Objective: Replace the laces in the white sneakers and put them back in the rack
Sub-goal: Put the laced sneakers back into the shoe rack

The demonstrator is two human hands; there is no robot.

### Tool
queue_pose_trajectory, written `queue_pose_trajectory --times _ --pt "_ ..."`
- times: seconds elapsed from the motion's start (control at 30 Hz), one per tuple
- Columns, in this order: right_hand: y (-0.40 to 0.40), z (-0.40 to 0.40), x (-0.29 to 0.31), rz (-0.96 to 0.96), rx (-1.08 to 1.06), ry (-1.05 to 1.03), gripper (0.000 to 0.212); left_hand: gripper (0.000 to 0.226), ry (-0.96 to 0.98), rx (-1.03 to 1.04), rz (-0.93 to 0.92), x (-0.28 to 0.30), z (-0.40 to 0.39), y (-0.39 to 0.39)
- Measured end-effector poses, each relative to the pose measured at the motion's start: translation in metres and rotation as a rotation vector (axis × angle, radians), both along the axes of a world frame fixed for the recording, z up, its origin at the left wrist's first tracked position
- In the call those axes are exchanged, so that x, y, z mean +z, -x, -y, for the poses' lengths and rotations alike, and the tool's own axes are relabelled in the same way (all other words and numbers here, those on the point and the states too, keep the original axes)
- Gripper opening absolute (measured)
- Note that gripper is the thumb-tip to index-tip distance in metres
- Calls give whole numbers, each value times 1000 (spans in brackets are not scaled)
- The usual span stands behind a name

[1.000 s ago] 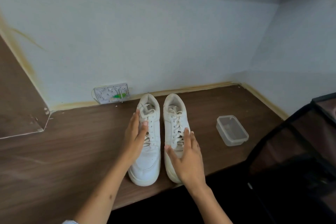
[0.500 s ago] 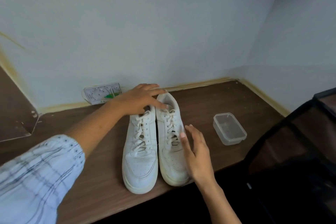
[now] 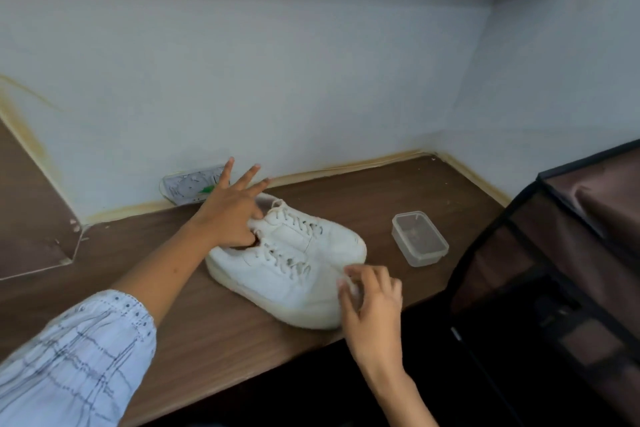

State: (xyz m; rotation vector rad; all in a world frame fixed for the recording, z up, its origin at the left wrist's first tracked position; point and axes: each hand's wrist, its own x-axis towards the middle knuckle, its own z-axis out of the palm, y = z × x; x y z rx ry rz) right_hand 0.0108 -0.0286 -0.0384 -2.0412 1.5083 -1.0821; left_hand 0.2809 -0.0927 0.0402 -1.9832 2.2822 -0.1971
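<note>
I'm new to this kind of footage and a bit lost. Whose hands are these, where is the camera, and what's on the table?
There is no machine here: a person wears one camera on the head, looking down at their own hands. On the wooden table lie two white sneakers, laced, side by side, and a clear plastic container. The left hand hooks into the sneakers' heel openings, other fingers spread. The right hand, fingers curled, touches the nearer sneaker's toe. A dark shoe rack stands at right.

Wooden counter in a pale corner
Brown wood-grain countertop (image 3: 363,198) meets two pale blue walls (image 3: 277,62); yellowed sealant (image 3: 346,167) lines the joint.
</note>
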Motion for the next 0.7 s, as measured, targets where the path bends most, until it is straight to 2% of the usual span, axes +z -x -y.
queue_pose_trajectory --times 0.1,0.2,0.3,0.4,0.5,0.6,0.7 --pt "-12 -40 -4 -3 97 -93 35 18 -38 203 -196 -8 -26 11" --pt "-27 -60 -5 41 230 -363 73 32 -99 399 -306 -12 -46 31" --pt "-37 -59 5 160 331 -575 111 45 -103 441 -383 -13 -61 46" --pt "-41 -48 7 184 345 -634 133 52 -12 420 -582 -18 -77 49" --pt "-36 -27 5 157 283 -597 138 55 47 417 -735 -28 -92 51" --pt "-27 -13 4 139 303 -541 125 46 75 424 -832 -45 -102 53" --pt "-33 -15 2 216 292 -453 120 64 270 356 -1113 -60 -118 64"
